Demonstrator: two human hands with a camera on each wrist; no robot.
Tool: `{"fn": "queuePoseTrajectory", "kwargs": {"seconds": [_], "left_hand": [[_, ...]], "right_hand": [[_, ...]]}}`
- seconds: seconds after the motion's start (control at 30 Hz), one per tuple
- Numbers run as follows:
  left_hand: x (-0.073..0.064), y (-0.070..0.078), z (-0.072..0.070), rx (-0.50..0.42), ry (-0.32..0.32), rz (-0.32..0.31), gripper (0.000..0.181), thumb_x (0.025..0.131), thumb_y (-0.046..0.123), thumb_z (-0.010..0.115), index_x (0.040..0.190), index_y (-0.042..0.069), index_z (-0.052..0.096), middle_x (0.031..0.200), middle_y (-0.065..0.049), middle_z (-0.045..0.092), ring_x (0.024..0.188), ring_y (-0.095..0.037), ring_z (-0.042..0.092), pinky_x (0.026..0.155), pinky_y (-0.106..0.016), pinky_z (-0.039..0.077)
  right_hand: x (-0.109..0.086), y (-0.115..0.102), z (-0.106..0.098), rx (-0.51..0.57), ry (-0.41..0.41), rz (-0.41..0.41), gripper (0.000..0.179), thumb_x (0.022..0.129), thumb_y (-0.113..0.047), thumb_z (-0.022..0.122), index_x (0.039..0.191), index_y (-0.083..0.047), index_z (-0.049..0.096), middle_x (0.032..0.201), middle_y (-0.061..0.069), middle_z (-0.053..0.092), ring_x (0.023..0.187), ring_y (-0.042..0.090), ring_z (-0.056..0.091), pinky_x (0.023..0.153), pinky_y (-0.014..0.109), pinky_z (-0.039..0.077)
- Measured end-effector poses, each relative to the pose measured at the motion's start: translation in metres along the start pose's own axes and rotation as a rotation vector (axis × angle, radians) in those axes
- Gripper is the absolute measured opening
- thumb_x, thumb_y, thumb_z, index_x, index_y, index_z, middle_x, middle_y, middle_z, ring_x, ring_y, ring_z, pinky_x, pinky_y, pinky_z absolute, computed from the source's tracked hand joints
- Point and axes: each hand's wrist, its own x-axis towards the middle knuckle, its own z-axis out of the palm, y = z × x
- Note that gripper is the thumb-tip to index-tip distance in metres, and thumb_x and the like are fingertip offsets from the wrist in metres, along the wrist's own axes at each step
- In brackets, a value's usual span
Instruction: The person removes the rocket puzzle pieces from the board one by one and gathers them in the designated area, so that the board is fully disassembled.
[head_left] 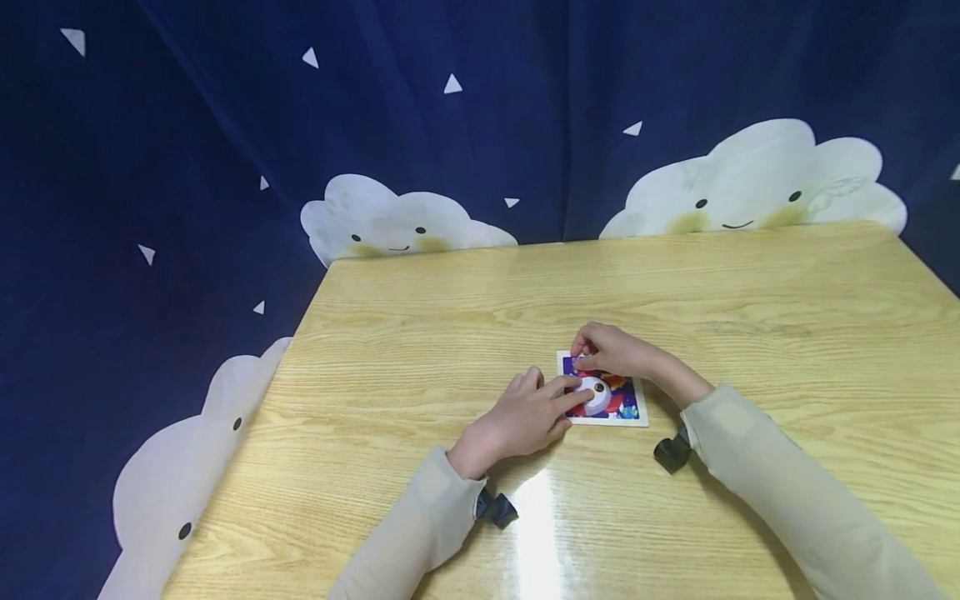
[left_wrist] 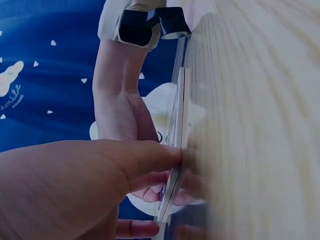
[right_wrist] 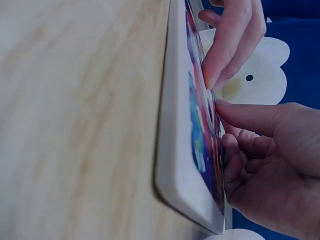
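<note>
A small flat board (head_left: 628,421) with a white border and a colourful picture lies on the table; its edge looks layered in the left wrist view. The print shows a round white shape with red, on dark blue. My left hand (head_left: 528,412) reaches in from the near left, its extended fingertips resting on the picture. In the left wrist view, the thumb of that hand touches the board's edge (left_wrist: 176,130). Curled at the board's far left corner is my right hand (head_left: 611,350), its thumb touching the picture. Whether it pinches a piece there is hidden.
The wood-grain table (head_left: 420,333) surrounds the board. A dark blue curtain (head_left: 525,117) with white clouds and triangles hangs along its back and left edges. A black wrist-worn device (head_left: 671,452) sits at the right cuff, another (head_left: 497,508) at the left.
</note>
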Motion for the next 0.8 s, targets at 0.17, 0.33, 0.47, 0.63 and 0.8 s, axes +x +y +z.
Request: {"fn": "queuePoseTrajectory", "kwargs": {"seconds": [0.17,0.33,0.47,0.63,0.8], "left_hand": [[-0.0007,0.0020,0.0020,0.022,0.009,-0.011,0.050,0.104,0.041,0.040,0.153,0.036,0.031,0.158,0.009,0.034,0.096,-0.018,0.038,0.077,-0.025,0.030],[-0.0014,0.0040,0.0028,0.033,0.028,-0.018,0.049,0.104,0.040,0.039,0.153,0.037,0.031,0.157,0.009,0.034,0.092,-0.016,0.036,0.072,-0.022,0.026],[-0.0010,0.0063,0.0023,0.046,0.031,-0.029,0.049,0.104,0.040,0.039,0.153,0.036,0.032,0.157,0.010,0.035,0.091,-0.016,0.037,0.072,-0.023,0.027],[-0.0010,0.0079,0.0028,0.040,-0.001,-0.046,0.049,0.105,0.040,0.036,0.153,0.037,0.029,0.158,0.012,0.032,0.092,-0.016,0.037,0.074,-0.024,0.029],[-0.0014,0.0068,0.0043,0.020,-0.003,-0.043,0.049,0.105,0.040,0.036,0.154,0.037,0.028,0.158,0.012,0.031,0.092,-0.016,0.037,0.072,-0.023,0.028]], "right_hand": [[0.0016,0.0001,-0.0002,0.005,-0.009,0.020,0.014,0.096,-0.010,0.060,0.104,0.001,0.061,0.088,0.007,0.053,0.081,0.018,0.048,0.072,0.029,0.040],[0.0002,-0.0009,-0.0018,0.027,-0.015,0.007,0.015,0.095,-0.013,0.062,0.102,0.000,0.060,0.086,0.006,0.051,0.079,0.017,0.046,0.070,0.028,0.039],[-0.0022,-0.0019,-0.0029,0.034,-0.015,-0.041,0.016,0.095,-0.015,0.062,0.099,0.000,0.059,0.083,0.006,0.049,0.075,0.016,0.045,0.066,0.027,0.038],[0.0006,0.0004,-0.0016,0.027,-0.024,-0.012,0.015,0.095,-0.012,0.060,0.102,0.001,0.058,0.085,0.006,0.049,0.078,0.018,0.045,0.070,0.028,0.038],[0.0015,-0.0010,-0.0010,0.005,-0.022,-0.017,0.015,0.095,-0.012,0.061,0.102,0.002,0.058,0.086,0.006,0.050,0.079,0.017,0.045,0.071,0.029,0.038]]}}
